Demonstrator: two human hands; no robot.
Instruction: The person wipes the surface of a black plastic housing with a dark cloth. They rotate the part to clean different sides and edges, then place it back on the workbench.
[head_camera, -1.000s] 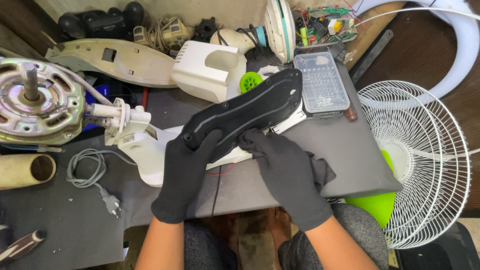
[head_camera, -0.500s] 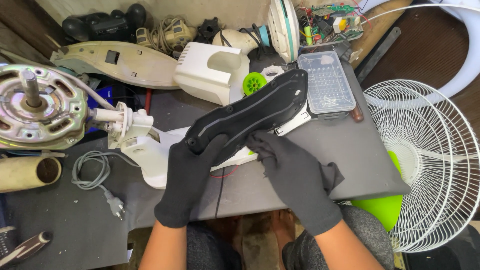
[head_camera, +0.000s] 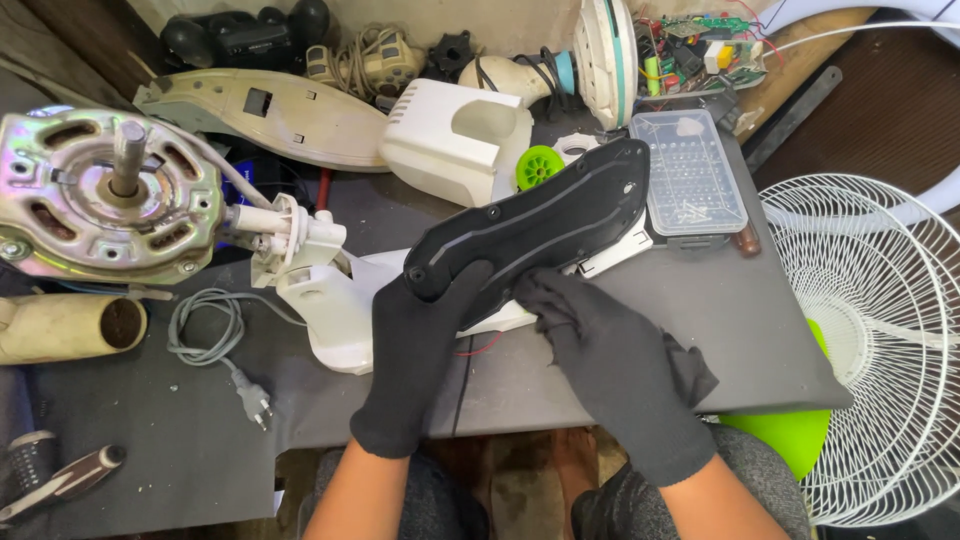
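Both my hands wear black gloves. My left hand (head_camera: 420, 350) grips the near end of a long black plastic cover (head_camera: 530, 225) with screw holes, held tilted above the dark work mat (head_camera: 620, 360). My right hand (head_camera: 610, 365) grips the cover's lower edge from the right. Under the cover lies a white plastic housing (head_camera: 335, 310) with a thin red wire beside it.
A metal motor (head_camera: 110, 195) sits at the left, a grey power cord (head_camera: 215, 340) near it. A white casing (head_camera: 455, 135), a clear screw box (head_camera: 690, 175) and a circuit board (head_camera: 700, 50) lie behind. A white fan grille (head_camera: 880, 340) stands right.
The view has shifted slightly. My hands keep hold of the black cover, which stays in much the same tilted position.
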